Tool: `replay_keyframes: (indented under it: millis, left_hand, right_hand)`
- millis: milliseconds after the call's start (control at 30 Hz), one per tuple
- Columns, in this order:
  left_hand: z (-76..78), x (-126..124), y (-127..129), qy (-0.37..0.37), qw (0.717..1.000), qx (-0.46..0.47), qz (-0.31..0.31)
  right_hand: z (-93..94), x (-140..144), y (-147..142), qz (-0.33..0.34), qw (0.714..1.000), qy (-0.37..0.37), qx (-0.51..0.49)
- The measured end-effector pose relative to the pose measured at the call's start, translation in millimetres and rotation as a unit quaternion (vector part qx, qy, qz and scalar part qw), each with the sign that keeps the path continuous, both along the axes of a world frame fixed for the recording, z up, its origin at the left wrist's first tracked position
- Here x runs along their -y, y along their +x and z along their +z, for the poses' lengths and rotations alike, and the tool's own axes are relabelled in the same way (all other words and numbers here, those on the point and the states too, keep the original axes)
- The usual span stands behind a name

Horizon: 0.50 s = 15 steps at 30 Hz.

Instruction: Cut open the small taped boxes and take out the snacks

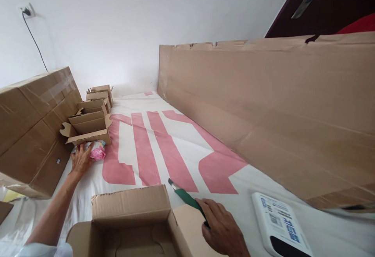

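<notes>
At the left, my left hand (81,160) has its fingers over a small soft plastic packet (98,150), pink and white with some light blue. The packet lies against the front of a small open cardboard box (89,136), and my fingers partly hide it. My right hand (224,227) is closed around the green handle of a utility knife (187,198). Its blade points up and to the left, over the sheet. Directly below the knife stands another open cardboard box (131,206), flaps spread, its visible inside bare.
Several small open boxes (98,95) line up behind the packet, beside a large taped carton (29,124). A long cardboard panel (263,104) stands along the right. A white device (281,223) with blue print lies on the white and pink sheet (175,151).
</notes>
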<state>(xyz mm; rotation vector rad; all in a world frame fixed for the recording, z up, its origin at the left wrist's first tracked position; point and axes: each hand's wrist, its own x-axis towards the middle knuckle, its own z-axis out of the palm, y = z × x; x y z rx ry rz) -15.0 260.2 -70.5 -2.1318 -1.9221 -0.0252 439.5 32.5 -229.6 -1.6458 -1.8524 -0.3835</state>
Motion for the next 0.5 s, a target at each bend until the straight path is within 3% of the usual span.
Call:
replay_keyframes:
  millis: [500]
  left_hand:
    - [2.9, -30, 9, -0.018, 0.999, 0.025, 0.017]
  right_hand:
    - [-16.1, 2, 13, 0.004, 0.999, 0.026, 0.037]
